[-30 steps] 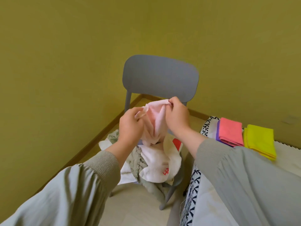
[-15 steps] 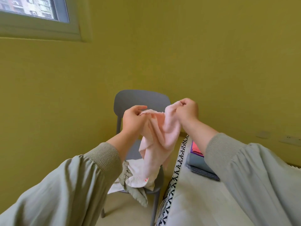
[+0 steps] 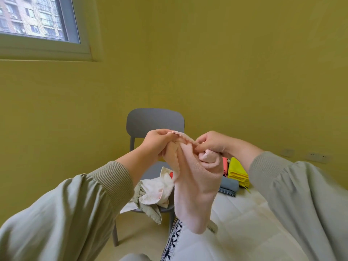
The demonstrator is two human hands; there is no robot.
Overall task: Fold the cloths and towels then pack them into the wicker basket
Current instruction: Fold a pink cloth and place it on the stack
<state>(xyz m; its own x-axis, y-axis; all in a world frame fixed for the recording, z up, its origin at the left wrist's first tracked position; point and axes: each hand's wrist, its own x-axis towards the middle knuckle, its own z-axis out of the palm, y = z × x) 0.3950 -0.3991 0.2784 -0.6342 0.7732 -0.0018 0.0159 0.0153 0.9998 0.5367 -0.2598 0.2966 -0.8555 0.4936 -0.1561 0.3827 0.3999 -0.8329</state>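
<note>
A: Big stuff first?
B: Bed, bottom right, white cover w/ patterned edge. Mostly behind the right sleeve, cut off by the frame. Grey chair at the wall, seat half hidden.
A: Towel?
B: Pink towel in mid-air betw. chair & bed, hanging long.
A: Hands?
B: Left hand pinches the scalloped top edge. Right hand curls round a bunched bit.
A: Smaller things?
B: Unfolded pile on the seat, partly behind the towel. Folded on the bed: yellow cloths, grey-blue towel, coral cloth; only a sliver of that shows.
</note>
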